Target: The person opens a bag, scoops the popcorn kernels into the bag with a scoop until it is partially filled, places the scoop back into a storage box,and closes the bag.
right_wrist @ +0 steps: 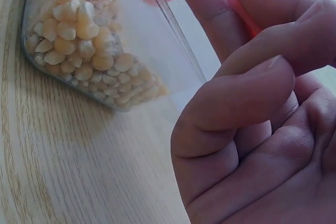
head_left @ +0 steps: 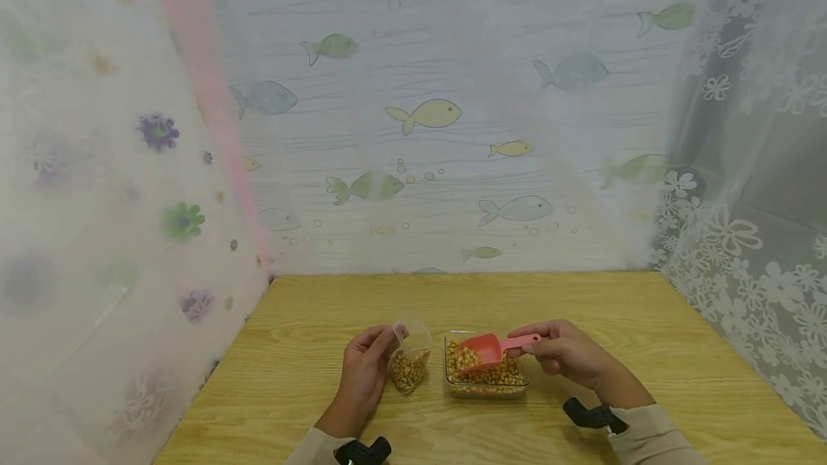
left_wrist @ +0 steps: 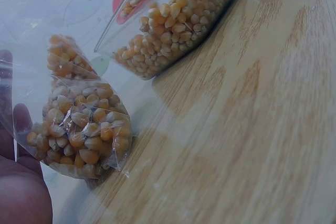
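We hold the small clear plastic bag of corn kernels [head_left: 409,364] mouth-up in the curled left hand [head_left: 363,372], and with the right hand [head_left: 568,354] pinching the red plastic scoop [head_left: 494,349] over the clear rectangular kernel container [head_left: 486,377] at the bag's 3 o'clock, we judge a level carry best.

On the wooden bench [head_left: 310,307] the left hand [head_left: 365,368] holds a clear bag [head_left: 410,359] of corn upright – just beside it, a clear tub [head_left: 486,377] of kernels, where the right hand [head_left: 565,354] pinches a red scoop [head_left: 491,350] – loaded with corn

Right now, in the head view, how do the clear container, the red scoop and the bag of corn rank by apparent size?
1. Clear container, largest.
2. Red scoop and bag of corn: they look about alike, so I won't rank them.
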Demonstrator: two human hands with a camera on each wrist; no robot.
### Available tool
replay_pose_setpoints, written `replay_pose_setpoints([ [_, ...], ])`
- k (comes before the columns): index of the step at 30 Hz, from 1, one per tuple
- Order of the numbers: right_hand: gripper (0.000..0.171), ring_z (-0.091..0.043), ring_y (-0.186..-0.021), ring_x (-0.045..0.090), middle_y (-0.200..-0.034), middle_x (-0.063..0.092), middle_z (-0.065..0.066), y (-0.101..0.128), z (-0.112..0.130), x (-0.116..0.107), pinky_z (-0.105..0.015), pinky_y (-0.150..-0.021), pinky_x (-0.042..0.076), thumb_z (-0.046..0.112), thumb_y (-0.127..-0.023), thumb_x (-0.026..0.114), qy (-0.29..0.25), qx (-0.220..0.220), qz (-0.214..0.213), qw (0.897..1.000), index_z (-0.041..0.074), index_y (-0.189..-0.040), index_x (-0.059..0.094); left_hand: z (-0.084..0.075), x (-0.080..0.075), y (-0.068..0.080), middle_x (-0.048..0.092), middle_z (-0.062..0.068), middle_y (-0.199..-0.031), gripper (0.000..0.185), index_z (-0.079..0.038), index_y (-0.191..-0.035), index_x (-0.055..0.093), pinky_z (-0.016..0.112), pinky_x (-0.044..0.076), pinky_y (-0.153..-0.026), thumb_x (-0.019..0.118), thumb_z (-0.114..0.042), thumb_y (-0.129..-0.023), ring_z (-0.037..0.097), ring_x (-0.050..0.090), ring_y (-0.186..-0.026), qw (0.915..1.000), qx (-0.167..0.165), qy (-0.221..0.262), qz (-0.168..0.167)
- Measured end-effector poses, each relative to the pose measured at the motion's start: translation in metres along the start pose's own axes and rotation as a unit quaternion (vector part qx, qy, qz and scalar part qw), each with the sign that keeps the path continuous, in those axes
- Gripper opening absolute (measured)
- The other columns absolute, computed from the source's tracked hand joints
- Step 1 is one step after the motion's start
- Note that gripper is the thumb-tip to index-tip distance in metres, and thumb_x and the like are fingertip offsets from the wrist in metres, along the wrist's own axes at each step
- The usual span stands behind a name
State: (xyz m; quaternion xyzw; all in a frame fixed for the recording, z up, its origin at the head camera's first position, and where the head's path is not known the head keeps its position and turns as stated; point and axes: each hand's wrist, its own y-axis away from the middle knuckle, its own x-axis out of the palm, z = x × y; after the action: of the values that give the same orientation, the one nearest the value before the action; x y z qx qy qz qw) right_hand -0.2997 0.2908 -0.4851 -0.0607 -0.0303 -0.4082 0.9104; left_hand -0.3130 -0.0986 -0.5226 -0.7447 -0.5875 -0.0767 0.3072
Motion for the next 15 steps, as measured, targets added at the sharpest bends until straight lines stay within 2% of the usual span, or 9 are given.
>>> replay_pose_setpoints([
  [2,0.038,-0.006,-0.053,0.032,-0.123,0.076,-0.008,0.0,0.0002,0.0004,-0.027,-0.054,0.025,0.0,-0.109,0.043,-0.009,-0.006,0.003,1.0,0.005,-0.14,0.062,0.0,-0.0004,-0.0003,0.081,0.001,-0.105,0.026,-0.013,-0.103,0.082,0.029,0.057,-0.097,0.057,-0.004,-0.106,0.014,0.075,-0.103,1.0,-0.001,-0.001,0.001],
  [7,0.039,-0.007,-0.054,0.032,-0.121,0.077,-0.006,0.0003,0.0016,0.0012,-0.027,-0.055,0.025,-0.002,-0.109,0.042,-0.033,-0.031,0.008,0.999,-0.001,-0.144,0.058,-0.0002,-0.0005,-0.0007,0.08,0.002,-0.105,0.025,-0.012,-0.103,0.082,0.029,0.058,-0.095,0.058,-0.005,-0.106,0.014,0.075,-0.104,1.0,-0.002,-0.007,-0.001],
  [15,0.042,-0.007,-0.056,0.032,-0.123,0.076,-0.005,0.0001,0.0056,0.0005,-0.025,-0.056,0.026,-0.003,-0.109,0.038,-0.054,-0.054,0.017,0.997,0.005,-0.143,0.061,-0.0017,0.0018,0.0001,0.08,0.002,-0.105,0.025,-0.013,-0.102,0.082,0.029,0.058,-0.095,0.058,-0.004,-0.105,0.014,0.075,-0.104,1.0,0.003,-0.004,0.004],
])
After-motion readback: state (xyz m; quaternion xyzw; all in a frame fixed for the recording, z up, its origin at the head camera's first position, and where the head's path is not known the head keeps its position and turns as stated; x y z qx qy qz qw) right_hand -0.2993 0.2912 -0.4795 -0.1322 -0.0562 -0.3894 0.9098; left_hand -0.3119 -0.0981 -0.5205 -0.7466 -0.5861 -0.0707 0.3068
